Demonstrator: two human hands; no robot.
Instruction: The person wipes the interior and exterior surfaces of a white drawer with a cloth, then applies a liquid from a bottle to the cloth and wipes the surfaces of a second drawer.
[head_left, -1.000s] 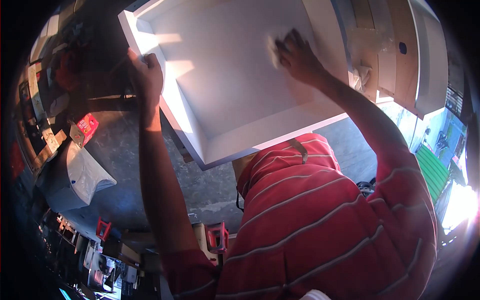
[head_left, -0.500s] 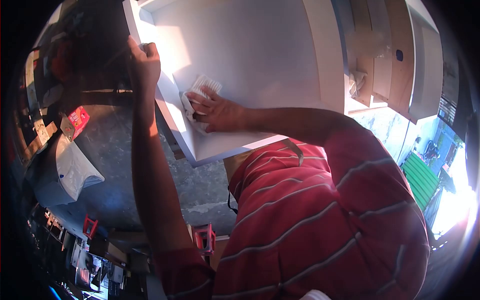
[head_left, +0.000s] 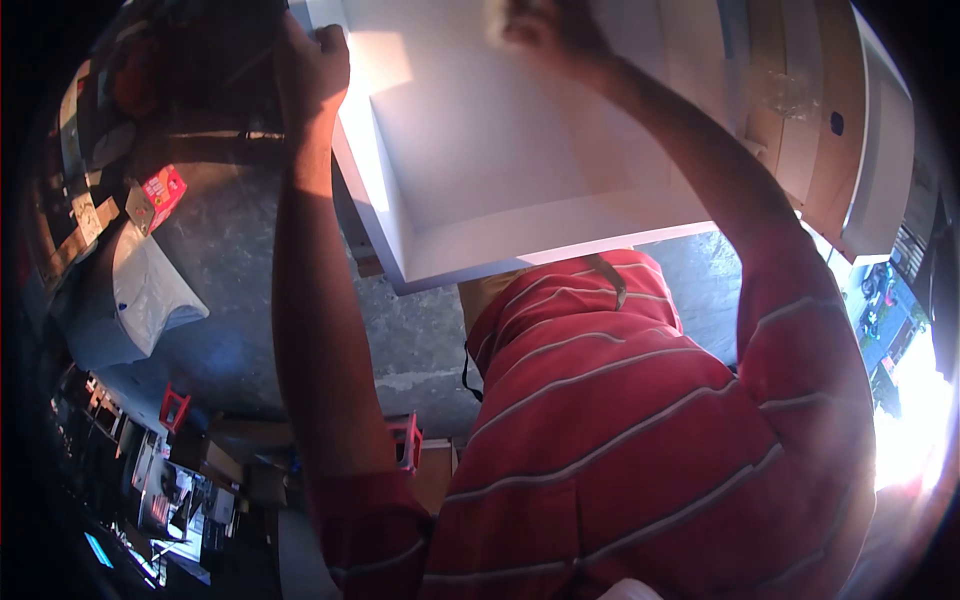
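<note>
A white open box-like panel with raised sides [head_left: 480,150], perhaps a drawer or cabinet part, lies in front of my body. My left hand [head_left: 316,65] is closed around the rim of its left side, with the thumb on top. Near the top edge of the view, my right hand [head_left: 560,35] is over the panel's inner face. It is smeared by motion, and a pale cloth [head_left: 498,22] shows at its fingers. Most of the cloth is hidden or blurred. Sunlight falls in a bright patch by the left side wall.
Boards [head_left: 835,130] stand at the right. To the left are a red printed box [head_left: 162,196] and a large white wrapped piece [head_left: 150,300] above the grey concrete floor [head_left: 240,290]. Red stools [head_left: 175,408] and cluttered shelving lie lower left. Strong light enters at right.
My right hand has moved with the cloth from the panel's near left corner up and to the right. My left hand still grips the left side; the view has shifted slightly.
</note>
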